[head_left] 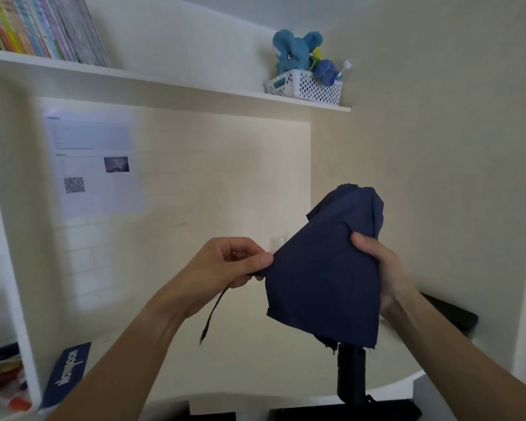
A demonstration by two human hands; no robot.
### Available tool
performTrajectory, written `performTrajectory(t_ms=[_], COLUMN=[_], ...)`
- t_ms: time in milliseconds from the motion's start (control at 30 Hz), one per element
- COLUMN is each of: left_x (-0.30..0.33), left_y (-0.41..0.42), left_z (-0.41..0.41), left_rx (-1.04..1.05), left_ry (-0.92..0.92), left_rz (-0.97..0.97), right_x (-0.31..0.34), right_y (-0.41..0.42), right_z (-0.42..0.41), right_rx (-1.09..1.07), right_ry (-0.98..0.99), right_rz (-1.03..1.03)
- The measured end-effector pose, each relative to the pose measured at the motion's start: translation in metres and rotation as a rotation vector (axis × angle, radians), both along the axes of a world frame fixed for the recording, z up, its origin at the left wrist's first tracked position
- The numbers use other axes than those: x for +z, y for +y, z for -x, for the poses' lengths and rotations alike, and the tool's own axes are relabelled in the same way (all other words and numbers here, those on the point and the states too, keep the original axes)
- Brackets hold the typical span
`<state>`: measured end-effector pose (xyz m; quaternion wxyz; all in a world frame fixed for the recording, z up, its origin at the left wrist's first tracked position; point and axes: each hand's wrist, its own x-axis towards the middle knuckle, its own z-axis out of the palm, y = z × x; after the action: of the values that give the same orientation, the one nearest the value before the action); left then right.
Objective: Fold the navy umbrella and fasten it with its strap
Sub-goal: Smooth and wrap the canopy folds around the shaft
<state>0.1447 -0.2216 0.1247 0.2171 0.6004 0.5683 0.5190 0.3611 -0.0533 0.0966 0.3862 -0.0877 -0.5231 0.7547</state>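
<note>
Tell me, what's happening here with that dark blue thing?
A person is folding up a navy umbrella above a white desk. The right hand grips the bunched canopy from the side, while the left hand pinches a corner of the fabric and pulls it taut. The strap dangles loose below the left hand, not yet fastened. The black handle points down toward the person.

The umbrella point(322, 268) was plain navy, its handle point(351, 378) black — a blue plush elephant point(292, 51) sat in a white perforated basket point(307, 88).
</note>
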Motion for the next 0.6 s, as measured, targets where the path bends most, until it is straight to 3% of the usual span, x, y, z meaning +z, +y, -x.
performTrajectory(t_ms=[133,267,467,600], left_x=[0.002,-0.007,-0.013,-0.02], left_y=[0.005,0.014,0.018,0.024], left_z=[-0.012,-0.048,-0.062,-0.069], left_rx=[0.018,0.011,-0.108,-0.012], left_ry=[-0.053,0.025,-0.068,-0.032], left_rz=[0.029,0.154,-0.009,-0.165], right_x=[-0.002,0.0,0.01,0.018], right_y=[-0.003,-0.013,-0.021,-0.022], right_z=[0.003,0.011,0.01,0.015], right_rx=[0.055,0.185,0.161,0.084], right_ry=[0.021,0.02,0.171,0.009], right_rz=[-0.009,-0.032,-0.103,-0.195])
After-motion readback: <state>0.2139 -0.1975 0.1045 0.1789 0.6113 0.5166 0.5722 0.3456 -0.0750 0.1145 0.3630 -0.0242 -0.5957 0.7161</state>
